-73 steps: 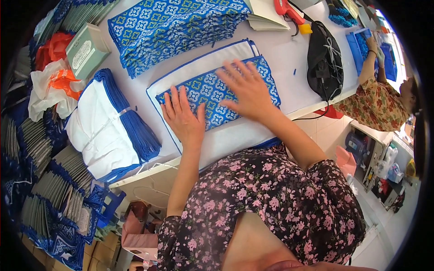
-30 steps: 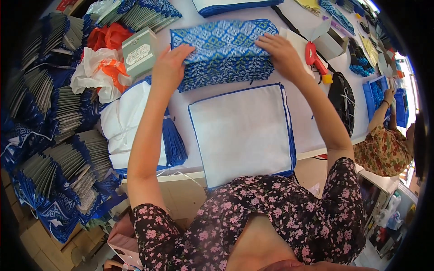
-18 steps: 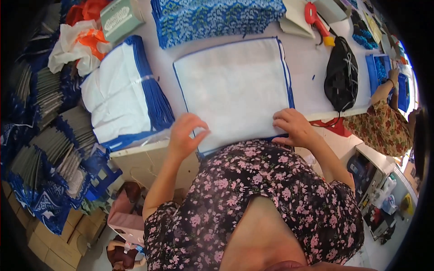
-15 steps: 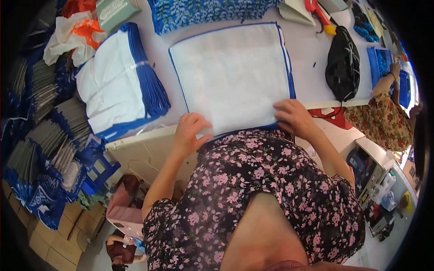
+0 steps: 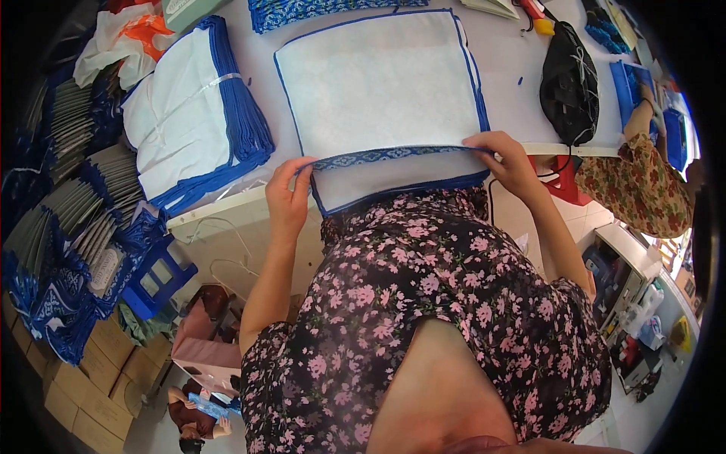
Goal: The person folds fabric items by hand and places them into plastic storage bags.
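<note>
A white cloth panel [image 5: 382, 87] with blue edging lies in front of me on the table. My left hand [image 5: 287, 193] pinches its left near corner and my right hand [image 5: 510, 163] pinches the right one. Between them the near edge is raised and folded away from me, so a blue patterned strip of its underside shows. Below that edge, another white blue-edged panel [image 5: 393, 178] lies at the table's front, against my floral top. To the left sits a tied stack of white blue-edged cloths [image 5: 178, 102].
Blue patterned fabric [image 5: 333, 10] lies at the far side. A black drawstring bag [image 5: 569, 87] rests to the right. Blue bundles of folded goods [image 5: 72, 250] crowd the left. At far right a co-worker's arm [image 5: 641, 117] reaches to a blue tray.
Both hands have moved away from me, lifting the top panel's near edge off the cloth beneath and exposing its patterned underside. The view has shifted slightly.
</note>
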Motion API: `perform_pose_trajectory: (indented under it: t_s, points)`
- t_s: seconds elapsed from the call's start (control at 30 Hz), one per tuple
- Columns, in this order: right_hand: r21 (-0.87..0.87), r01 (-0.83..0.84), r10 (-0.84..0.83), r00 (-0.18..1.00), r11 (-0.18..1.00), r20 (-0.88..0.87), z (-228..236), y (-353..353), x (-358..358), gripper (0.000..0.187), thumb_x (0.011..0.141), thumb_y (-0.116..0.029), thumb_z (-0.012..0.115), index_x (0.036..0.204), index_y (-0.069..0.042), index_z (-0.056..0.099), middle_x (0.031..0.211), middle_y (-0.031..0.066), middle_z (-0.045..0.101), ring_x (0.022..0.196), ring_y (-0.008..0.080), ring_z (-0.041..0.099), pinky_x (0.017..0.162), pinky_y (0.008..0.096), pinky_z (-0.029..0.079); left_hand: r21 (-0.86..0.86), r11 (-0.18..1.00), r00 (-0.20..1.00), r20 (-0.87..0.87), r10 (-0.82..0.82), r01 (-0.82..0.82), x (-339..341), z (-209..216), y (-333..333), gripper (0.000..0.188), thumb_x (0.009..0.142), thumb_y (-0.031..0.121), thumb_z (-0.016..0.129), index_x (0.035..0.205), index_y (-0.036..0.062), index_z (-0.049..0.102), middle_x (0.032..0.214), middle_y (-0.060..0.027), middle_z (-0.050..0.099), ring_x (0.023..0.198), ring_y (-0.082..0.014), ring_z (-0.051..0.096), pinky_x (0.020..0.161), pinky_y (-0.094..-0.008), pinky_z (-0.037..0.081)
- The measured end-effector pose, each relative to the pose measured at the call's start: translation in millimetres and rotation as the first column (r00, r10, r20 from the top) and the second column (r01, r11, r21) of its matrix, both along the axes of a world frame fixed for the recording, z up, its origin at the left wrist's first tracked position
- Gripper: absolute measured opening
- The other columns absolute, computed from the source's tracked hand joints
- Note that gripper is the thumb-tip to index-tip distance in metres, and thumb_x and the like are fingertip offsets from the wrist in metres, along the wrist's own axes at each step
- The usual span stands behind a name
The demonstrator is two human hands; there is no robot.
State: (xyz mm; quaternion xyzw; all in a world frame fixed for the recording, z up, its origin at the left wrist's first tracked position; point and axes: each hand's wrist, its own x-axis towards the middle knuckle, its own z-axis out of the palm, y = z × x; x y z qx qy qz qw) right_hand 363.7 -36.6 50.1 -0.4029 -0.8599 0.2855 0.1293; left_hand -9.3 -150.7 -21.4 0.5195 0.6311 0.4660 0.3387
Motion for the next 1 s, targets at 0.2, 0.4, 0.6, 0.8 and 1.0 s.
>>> perform_pose_trajectory:
  t_s: [0.2, 0.4, 0.6, 0.8, 1.0]
  points:
    - [0.031, 0.02, -0.025, 0.988, 0.999, 0.15, 30.9, -20.2, 3.9, 0.024, 0.08, 0.004, 0.066, 0.102, -0.005, 0.069, 0.097, 0.007, 0.069, 0.096, 0.0245, 0.063, 0.081, 0.0333, 0.05, 0.019, 0.997, 0.993, -0.086, -0.077, 0.079, -12.3, 14.5, -26.2, 0.011, 0.088, 0.004, 0.063, 0.097, 0.0032, 0.07, 0.091, -0.0125, 0.067, 0.09, -0.0278, 0.062, 0.084, -0.0347, 0.046]
    - [-0.216, 0.266, -0.275, 0.961, 0.94, -0.014, 32.1, 5.3, -5.8, 0.014, 0.084, -0.004, 0.072, 0.096, -0.001, 0.066, 0.087, 0.0029, 0.066, 0.078, 0.0086, 0.059, 0.071, 0.0226, 0.046, -0.171, 0.984, 0.998, 0.027, 0.057, -0.051, -4.4, 10.0, 9.5, 0.011, 0.09, 0.009, 0.064, 0.098, 0.0022, 0.068, 0.086, -0.0087, 0.065, 0.083, -0.0207, 0.061, 0.078, -0.0307, 0.046]
    - [-0.536, 0.468, -0.663, 0.704, 0.702, -0.253, 11.1, 60.5, -40.6, 0.013, 0.091, -0.013, 0.068, 0.097, -0.003, 0.062, 0.082, -0.0041, 0.059, 0.076, 0.0009, 0.051, 0.065, 0.0159, 0.04, -0.114, 0.936, 0.909, 0.226, 0.35, -0.332, 12.7, 12.2, 89.6, 0.015, 0.092, 0.012, 0.064, 0.099, -0.0016, 0.064, 0.082, -0.0007, 0.062, 0.075, -0.0063, 0.055, 0.067, -0.0224, 0.045]
    - [-0.1, 0.653, -0.661, 0.738, 0.75, -0.136, -1.8, 66.1, -61.1, 0.017, 0.095, -0.017, 0.064, 0.102, -0.002, 0.061, 0.074, -0.0025, 0.053, 0.066, 0.0045, 0.043, 0.059, 0.0204, 0.037, -0.193, 0.917, 0.884, 0.257, 0.391, -0.349, 10.3, -2.7, 104.9, 0.014, 0.092, 0.009, 0.064, 0.102, -0.0003, 0.063, 0.083, -0.0018, 0.065, 0.073, -0.0061, 0.056, 0.065, -0.0212, 0.044]
    - [0.064, 0.661, -0.663, 0.748, 0.748, 0.013, 6.3, 64.5, -69.3, 0.018, 0.093, -0.02, 0.066, 0.103, -0.005, 0.063, 0.072, 0.0053, 0.06, 0.063, 0.0107, 0.051, 0.06, 0.0254, 0.044, -0.227, 0.908, 0.888, 0.224, 0.401, -0.353, 10.3, 4.4, 103.4, 0.023, 0.089, 0.007, 0.067, 0.109, 0.0016, 0.059, 0.081, -0.0036, 0.066, 0.072, -0.0084, 0.059, 0.065, -0.0231, 0.046]
